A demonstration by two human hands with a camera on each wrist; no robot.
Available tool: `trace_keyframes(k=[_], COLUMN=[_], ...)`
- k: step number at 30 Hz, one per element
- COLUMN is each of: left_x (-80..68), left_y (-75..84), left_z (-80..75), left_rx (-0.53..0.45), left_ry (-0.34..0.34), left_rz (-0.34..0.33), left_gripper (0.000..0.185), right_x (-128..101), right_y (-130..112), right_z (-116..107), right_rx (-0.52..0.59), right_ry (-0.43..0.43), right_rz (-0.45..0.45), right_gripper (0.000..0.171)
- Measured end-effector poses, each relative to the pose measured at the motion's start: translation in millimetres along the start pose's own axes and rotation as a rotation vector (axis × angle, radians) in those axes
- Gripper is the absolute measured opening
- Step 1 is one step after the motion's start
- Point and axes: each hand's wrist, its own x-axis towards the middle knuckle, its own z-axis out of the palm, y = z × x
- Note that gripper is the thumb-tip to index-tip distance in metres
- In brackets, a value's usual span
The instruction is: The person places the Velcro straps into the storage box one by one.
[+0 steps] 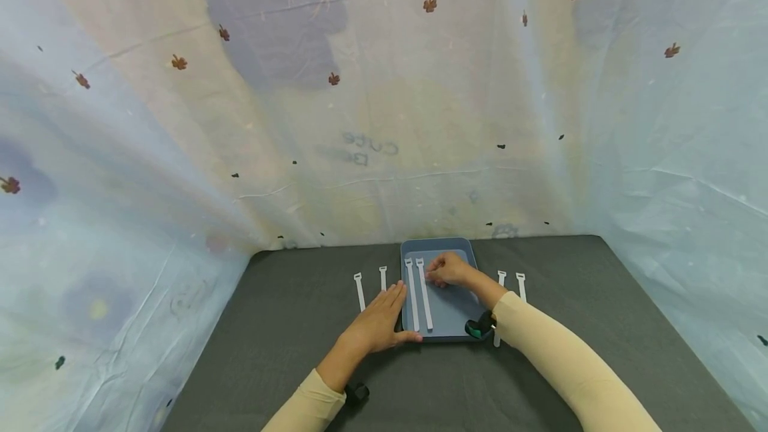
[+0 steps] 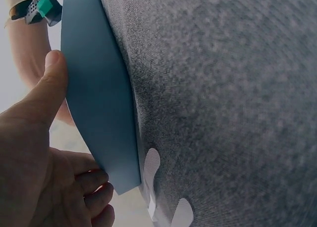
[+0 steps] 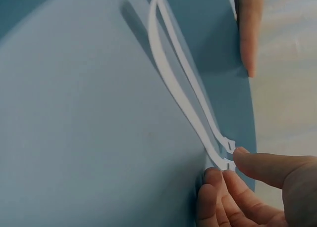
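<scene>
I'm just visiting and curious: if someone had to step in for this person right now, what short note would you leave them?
Left hand: open, flat against the left edge of the blue tray, thumb along its near rim.
Right hand: fingertips pinch the head end of the second strap in the tray.
Done: two white straps lie side by side in the tray, the first strap on the left.
Left: two straps on the mat to the left, two straps to the right, all outside the tray.

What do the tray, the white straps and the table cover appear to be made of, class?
Tray: probably moulded plastic, smooth matte blue-grey with rounded corners. White straps: thin and flexible, likely plastic or fabric; they bow off the tray floor. Table cover: dark grey cloth, its fuzzy weave visible close up.
</scene>
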Motion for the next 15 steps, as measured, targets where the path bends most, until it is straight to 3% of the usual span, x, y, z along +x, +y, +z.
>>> trace_keyframes(k=[15], left_x=[1.6], left_y=[-3.7], left_z=[5.3], left_rx=[0.005], left_ry=[0.001], left_rz=[-0.001], left_gripper=[0.113], right_x=[-26], right_y=[-6], right_z=[-26], right_rx=[0.014], right_ry=[-0.023], right_rz=[-0.08], right_gripper=[0.022])
